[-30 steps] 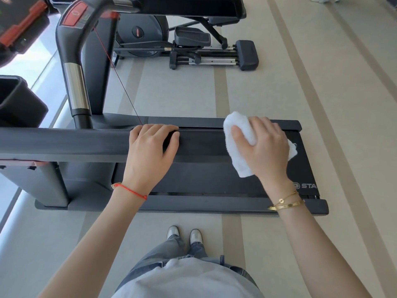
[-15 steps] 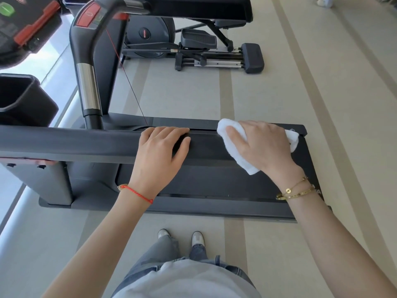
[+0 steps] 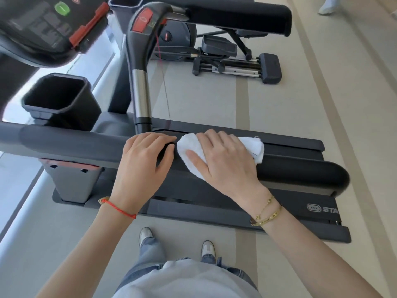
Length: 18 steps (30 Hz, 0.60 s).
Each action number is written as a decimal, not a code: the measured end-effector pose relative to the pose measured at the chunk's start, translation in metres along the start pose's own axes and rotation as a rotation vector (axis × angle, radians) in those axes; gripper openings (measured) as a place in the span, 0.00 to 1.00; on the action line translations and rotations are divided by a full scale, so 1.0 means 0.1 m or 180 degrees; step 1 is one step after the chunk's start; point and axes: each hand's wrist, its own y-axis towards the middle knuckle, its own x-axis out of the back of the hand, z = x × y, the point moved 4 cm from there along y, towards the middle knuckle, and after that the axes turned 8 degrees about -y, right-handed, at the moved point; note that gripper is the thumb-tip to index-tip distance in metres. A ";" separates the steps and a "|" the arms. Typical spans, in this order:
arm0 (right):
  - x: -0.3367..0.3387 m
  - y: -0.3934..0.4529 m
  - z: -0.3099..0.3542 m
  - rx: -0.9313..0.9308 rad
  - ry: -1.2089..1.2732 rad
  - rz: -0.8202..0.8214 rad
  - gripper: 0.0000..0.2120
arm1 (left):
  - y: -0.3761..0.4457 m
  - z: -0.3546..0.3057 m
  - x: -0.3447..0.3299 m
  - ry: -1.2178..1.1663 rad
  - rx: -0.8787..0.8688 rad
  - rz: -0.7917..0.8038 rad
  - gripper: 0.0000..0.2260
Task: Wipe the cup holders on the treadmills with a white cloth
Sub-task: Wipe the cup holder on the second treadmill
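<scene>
Standing alongside the treadmill (image 3: pixel 279 214), the person is leaning over its near side handrail (image 3: pixel 75 145), a long dark padded bar that is running across the view from the left edge to a rounded end on the right, above the belt deck. Sitting at the left, just behind that rail and touching or nearly touching it, is the near cup holder (image 3: pixel 58 97), a deep black angular well that is facing upward with nothing visible inside; a second cup holder (image 3: pixel 126 2) is showing at the top edge beside the console (image 3: pixel 43 29). The left hand (image 3: pixel 144 166) is resting over the rail with its fingers curled over the far side, steadying the body and holding nothing else. The right hand (image 3: pixel 223 162) is lying just beside it, fingers fairly straight and spread, pressing the white cloth (image 3: pixel 193 153) flat onto the top of the rail, with a bunched end of the cloth (image 3: pixel 255 147) sticking out past the fingers on the right. Judging from this, the cloth is working on the rail and is not yet reaching the cup holders, so the task's real targets are probably waiting. Doing the next part well is likely meaning carrying the cloth leftward past the left hand, bunching it round the fingertips, and pushing it down into the well so it is rubbing the walls, the angled corners and the bottom, then running it round the rim. Keeping the left hand on the rail should be helping balance while the reach is stretching further left.
</scene>
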 end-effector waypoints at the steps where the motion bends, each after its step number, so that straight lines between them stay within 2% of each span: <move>1: 0.01 0.08 0.15 0.0039 0.0014 -0.0007 0.27 | 0.01 0.12 0.09 0.0013 0.0009 -0.0005 0.11; 14: 0.02 1.14 1.88 0.0243 0.0204 0.0227 0.26 | 0.05 1.63 1.25 0.0019 0.0041 -0.0249 0.10; 18: 0.02 1.35 2.16 0.0250 0.0284 0.0357 0.27 | 0.09 1.97 1.55 0.0007 0.0117 -0.0377 0.11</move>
